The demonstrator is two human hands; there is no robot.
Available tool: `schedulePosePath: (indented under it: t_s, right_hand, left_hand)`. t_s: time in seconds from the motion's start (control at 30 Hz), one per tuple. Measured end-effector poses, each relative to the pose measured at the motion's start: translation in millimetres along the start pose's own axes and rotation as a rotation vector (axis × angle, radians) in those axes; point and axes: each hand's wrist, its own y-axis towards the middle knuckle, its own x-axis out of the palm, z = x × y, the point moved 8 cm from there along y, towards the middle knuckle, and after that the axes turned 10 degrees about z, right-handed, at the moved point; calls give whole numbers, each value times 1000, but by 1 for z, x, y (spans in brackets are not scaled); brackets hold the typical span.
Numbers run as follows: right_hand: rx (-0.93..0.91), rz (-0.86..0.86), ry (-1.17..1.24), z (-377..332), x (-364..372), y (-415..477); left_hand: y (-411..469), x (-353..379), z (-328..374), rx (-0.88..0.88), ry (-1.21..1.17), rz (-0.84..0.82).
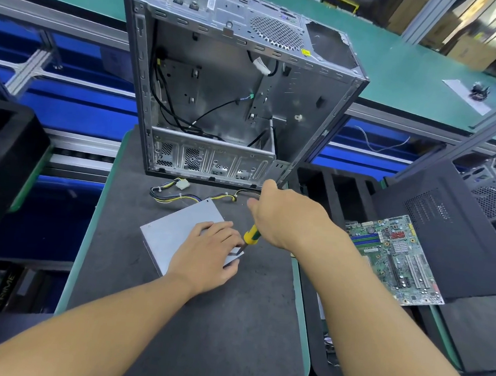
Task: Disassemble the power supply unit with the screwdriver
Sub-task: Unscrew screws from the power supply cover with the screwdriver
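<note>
Since a loose box would likely twist under a turning tool, the left hand (207,255) lies on the power supply unit (173,229), fingers (220,227) straight and spread, pinning it to the counter (231,319). The right hand (286,217), wrist arched over from above, wraps its fingers round the screwdriver (251,235), whose tip meets the unit's corner just beside the left fingertips.

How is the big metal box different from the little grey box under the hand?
The computer case stands upright; the power supply unit lies flat. The case is open, with black cables showing inside; the power supply unit is closed. The case is much bigger. The left hand rests on the power supply unit and the right hand holds the screwdriver to it, not to the case. Both are grey metal boxes.
</note>
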Motion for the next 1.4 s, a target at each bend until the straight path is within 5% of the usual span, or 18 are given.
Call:
schedulePosePath:
  t_s: [0.27, 0.8, 0.97, 1.13, 1.4]
  right_hand:
    - [12, -190, 31, -3, 9, -2]
    - [16, -41, 109, 7, 7, 1]
    - [-121, 56, 66, 1, 4, 3]
    - [-145, -80, 184, -6, 12, 1]
    - [-230, 134, 191, -9, 2, 2]
  left_hand:
    - [0, -5, 2, 10, -4, 57]
    - [0, -1, 1, -3, -24, 35]
    - [-1, -4, 0, -1, -49, 71]
    - [0, -7, 0, -1, -55, 102]
    - [-1, -11, 2, 29, -108, 138]
